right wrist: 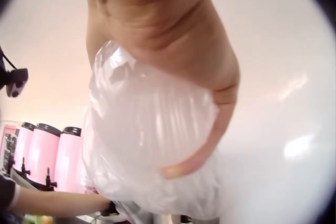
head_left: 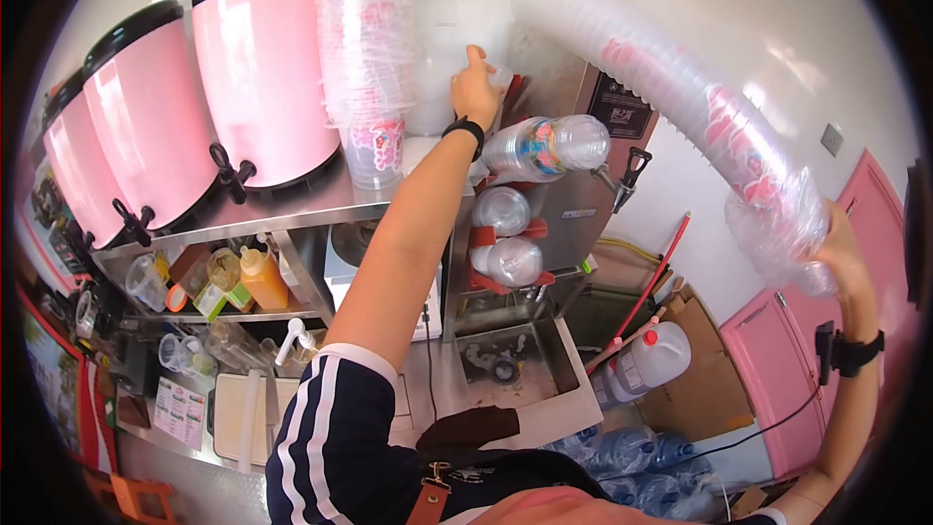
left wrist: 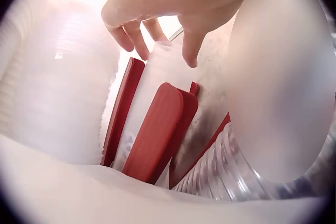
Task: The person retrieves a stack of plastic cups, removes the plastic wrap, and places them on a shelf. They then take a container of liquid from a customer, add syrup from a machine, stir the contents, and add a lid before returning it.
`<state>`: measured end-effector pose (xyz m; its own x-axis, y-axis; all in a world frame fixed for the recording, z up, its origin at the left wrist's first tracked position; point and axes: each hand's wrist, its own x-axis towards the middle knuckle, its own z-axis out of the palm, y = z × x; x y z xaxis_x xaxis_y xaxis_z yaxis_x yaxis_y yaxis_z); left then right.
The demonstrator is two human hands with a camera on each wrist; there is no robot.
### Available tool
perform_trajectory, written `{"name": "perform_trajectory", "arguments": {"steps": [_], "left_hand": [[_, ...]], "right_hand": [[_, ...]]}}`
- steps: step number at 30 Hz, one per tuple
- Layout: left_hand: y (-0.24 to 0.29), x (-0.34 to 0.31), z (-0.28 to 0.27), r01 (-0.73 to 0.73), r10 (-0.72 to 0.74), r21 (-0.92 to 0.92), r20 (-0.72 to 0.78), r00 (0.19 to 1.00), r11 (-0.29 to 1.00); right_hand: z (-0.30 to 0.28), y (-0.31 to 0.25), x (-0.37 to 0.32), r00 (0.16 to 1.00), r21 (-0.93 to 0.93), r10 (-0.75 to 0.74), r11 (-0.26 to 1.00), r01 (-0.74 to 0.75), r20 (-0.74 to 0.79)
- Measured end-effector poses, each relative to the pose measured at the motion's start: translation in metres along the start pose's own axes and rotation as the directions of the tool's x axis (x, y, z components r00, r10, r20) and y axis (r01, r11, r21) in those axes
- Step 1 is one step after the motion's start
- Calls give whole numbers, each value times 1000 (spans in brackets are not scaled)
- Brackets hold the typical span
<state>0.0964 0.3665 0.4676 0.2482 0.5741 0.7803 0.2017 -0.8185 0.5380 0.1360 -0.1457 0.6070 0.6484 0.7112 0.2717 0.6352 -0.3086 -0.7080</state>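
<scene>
My right hand [head_left: 838,251] grips the bunched bag end of a long stack of clear plastic cups [head_left: 714,122] with pink and red prints, which slants up to the left. In the right wrist view the thumb wraps around the crinkled plastic bag [right wrist: 152,129]. My left hand [head_left: 476,89] reaches over the counter's back corner. Its fingers [left wrist: 137,39] and thumb are spread and slightly bent at the top of a translucent white stack [left wrist: 163,71], which stands between red holder bars [left wrist: 160,134]. Clear dome lids [head_left: 559,146] lie just right of this hand.
Pink drink dispensers [head_left: 267,68] with black taps line the counter on the left. Beside them stands a tall stack of printed cups [head_left: 374,151]. A sink [head_left: 515,369] lies below, with a red pole [head_left: 651,277] and a plastic jug [head_left: 653,360] to its right.
</scene>
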Motion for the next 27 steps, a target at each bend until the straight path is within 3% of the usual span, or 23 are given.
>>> {"name": "perform_trajectory", "arguments": {"steps": [1, 3, 6, 8, 9, 11, 15, 18, 21, 23, 25, 27], "left_hand": [[-1, -2, 2, 7, -7, 4, 6, 1000, 1000], [-1, -4, 7, -58, 54, -15, -187, 981, 998], [-3, -7, 7, -72, 62, -41, -219, 974, 997], [-4, -4, 8, -74, 72, -2, -222, 972, 997], [-5, -5, 7, -72, 79, 40, -231, 970, 997], [-7, -6, 4, -70, 69, 3, -208, 976, 998], [-6, -10, -2, -32, 20, -143, -87, 996, 989], [-6, -10, -7, -13, 11, -82, -31, 999, 997], [-8, -12, -7, -57, 56, -11, -46, 997, 998], [-6, -15, -5, -36, 35, -8, -17, 999, 999], [-5, -17, -2, -17, 17, -3, 15, 1000, 1000], [-11, -19, 7, 55, -58, -87, -32, 998, 995]], "right_hand": [[1, -13, -1, 1000, -74, 13, 997, -13, 4], [5, -35, 0, 1000, -96, 4, 995, -5, -11], [23, -69, 4, 996, -148, 63, 987, -54, 56], [35, -84, 14, 997, -436, 78, 897, -68, 5], [43, -94, 17, 996, -438, 86, 896, -75, 6], [59, -109, 22, 992, -514, 79, 849, -120, -101], [72, -117, 30, 997, -457, 67, 886, -78, -40], [78, -125, 35, 993, -536, 15, 841, -73, -113], [76, -140, 51, 999, -520, 32, 853, -43, -30], [74, -148, 64, 999, -589, -1, 807, -31, -54], [67, -156, 89, 996, -767, -92, 640, 46, -16], [62, -166, 115, 964, -845, -233, 483, 229, 128]]}}
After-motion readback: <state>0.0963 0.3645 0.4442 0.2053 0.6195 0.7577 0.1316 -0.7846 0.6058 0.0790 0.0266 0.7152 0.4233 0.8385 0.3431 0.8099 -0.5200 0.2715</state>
